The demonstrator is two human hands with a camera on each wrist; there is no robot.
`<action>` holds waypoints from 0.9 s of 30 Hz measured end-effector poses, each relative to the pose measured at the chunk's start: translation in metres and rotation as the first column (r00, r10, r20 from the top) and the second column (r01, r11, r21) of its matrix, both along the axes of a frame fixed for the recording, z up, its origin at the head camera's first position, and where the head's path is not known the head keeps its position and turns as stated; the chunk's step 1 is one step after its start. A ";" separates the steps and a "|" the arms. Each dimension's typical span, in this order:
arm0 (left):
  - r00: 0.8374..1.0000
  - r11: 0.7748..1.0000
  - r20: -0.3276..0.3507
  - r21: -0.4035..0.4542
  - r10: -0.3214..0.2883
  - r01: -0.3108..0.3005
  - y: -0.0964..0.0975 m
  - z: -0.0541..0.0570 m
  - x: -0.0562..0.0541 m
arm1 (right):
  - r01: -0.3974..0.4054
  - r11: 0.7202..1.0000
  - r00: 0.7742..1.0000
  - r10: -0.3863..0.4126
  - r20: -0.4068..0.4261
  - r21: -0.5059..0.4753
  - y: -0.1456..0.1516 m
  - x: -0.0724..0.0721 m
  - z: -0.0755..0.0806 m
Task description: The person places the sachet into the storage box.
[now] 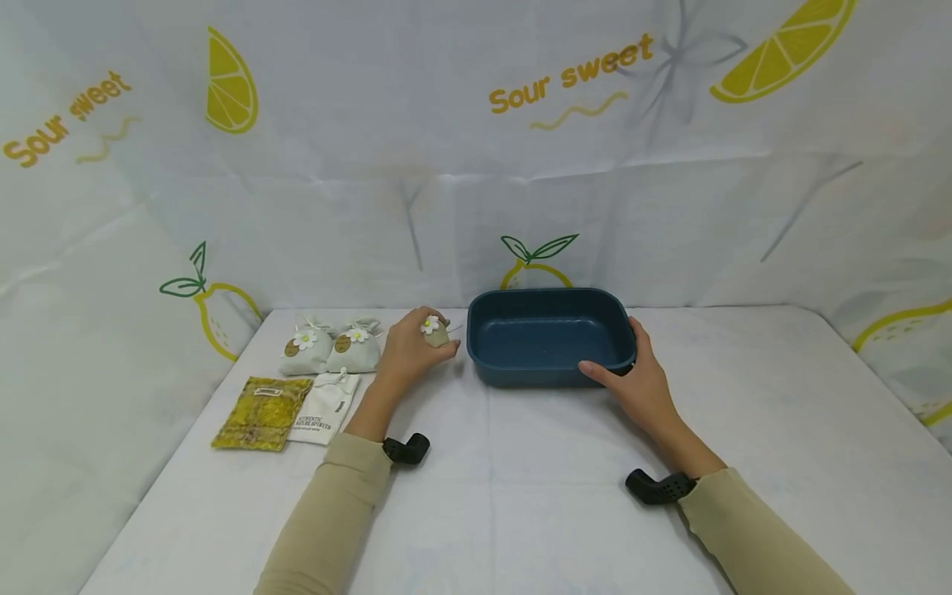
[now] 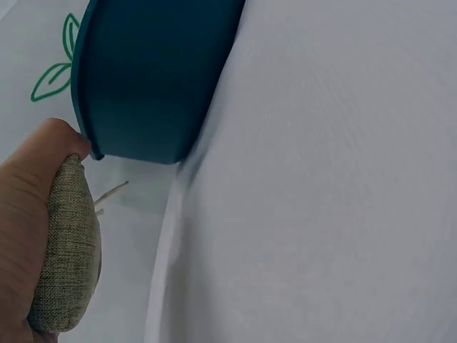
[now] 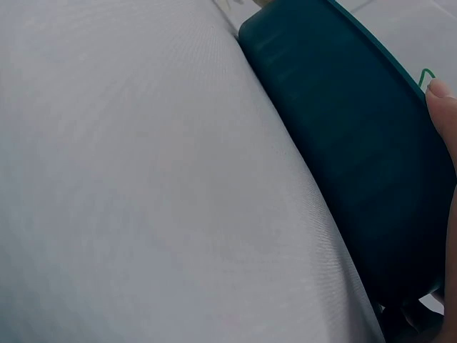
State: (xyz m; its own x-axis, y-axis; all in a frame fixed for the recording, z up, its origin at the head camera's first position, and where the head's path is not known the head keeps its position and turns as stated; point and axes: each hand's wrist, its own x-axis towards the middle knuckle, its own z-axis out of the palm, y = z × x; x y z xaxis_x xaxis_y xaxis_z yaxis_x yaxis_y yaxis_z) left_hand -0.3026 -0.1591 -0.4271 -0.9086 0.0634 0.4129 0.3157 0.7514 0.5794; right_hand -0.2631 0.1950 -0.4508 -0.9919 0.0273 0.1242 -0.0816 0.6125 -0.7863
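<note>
My left hand (image 1: pixel 405 351) pinches a small beige-green sachet (image 1: pixel 437 334) with a white daisy on it, held just left of a dark blue basin (image 1: pixel 521 378). In the left wrist view the sachet (image 2: pixel 68 250) shows its woven cloth side, and the thumb reaches near the basin's rim. My right hand (image 1: pixel 645 392) grips the basin at its right front corner, thumb at the front rim and fingers round the right end. The right wrist view shows that thumb (image 3: pixel 444 111) at the rim. Inside, the visible part of the basin is bare.
Left of the left hand lie two pale sachets with daisies, one (image 1: pixel 306 351) beside the other (image 1: pixel 355 349). In front of them are a yellow patterned packet (image 1: pixel 262 413) and a white printed drawstring pouch (image 1: pixel 325 409). A white lemon-print cloth (image 1: pixel 357 223) hangs behind the table.
</note>
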 end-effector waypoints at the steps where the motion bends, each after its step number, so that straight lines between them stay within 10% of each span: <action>1: 1.000 1.000 -0.014 0.007 -0.001 0.001 0.003 0.002 0.001 | -0.001 1.000 1.000 0.001 0.001 -0.001 0.000 0.000 0.000; 18: 0.982 0.989 -0.133 0.045 -0.133 0.140 0.065 0.035 0.003 | -0.003 1.000 1.000 0.003 -0.014 -0.016 0.002 -0.001 -0.003; 27: 0.981 0.985 -0.093 -0.038 -0.172 0.169 0.094 0.022 0.000 | -0.011 1.000 1.000 0.010 -0.008 -0.027 0.002 -0.001 -0.003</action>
